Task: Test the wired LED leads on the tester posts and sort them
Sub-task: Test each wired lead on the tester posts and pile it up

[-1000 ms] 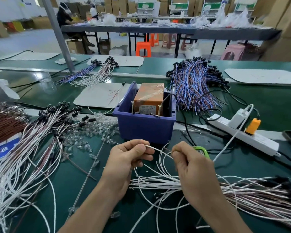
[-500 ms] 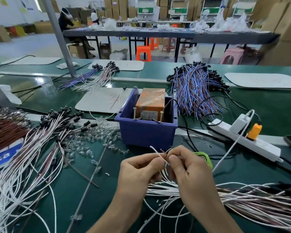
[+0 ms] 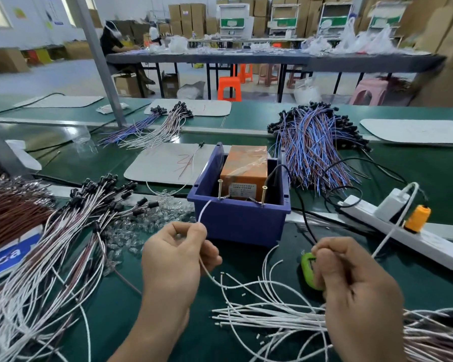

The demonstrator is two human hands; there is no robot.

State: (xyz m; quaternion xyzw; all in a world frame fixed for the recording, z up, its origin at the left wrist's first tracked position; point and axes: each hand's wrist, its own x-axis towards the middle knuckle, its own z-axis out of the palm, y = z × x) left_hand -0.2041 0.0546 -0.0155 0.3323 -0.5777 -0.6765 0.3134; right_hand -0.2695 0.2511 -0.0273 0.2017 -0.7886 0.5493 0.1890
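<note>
Left grip [image 3: 178,257] pinches white lead [image 3: 204,212] in front of bin [image 3: 236,223]; lead tip points up, near bin's left post [image 3: 219,191]. Right grip [image 3: 351,280] curled, front-right of bin; whether holding anything, cannot tell.

- Surface [image 3: 377,178]: green mat, smooth, low sheen.
- Bin [image 3: 241,223]: blue moulded plastic, matt.
- Box [image 3: 246,163] in bin: orange, wrapped in glossy, crinkled clear film.
- Tester posts [image 3: 220,189] [image 3: 264,195]: bare brass-coloured metal, shiny.
- White lead [image 3: 204,211], pinched in left hand [image 3: 175,259]: smooth plastic insulation.
- Loose caps [image 3: 152,220], left of bin: clear glossy plastic.
- Power strip [image 3: 408,236], right: smooth white plastic, with an orange plastic plug [image 3: 417,218].
- Pad [image 3: 157,165], beyond bin: white, matt.
</note>
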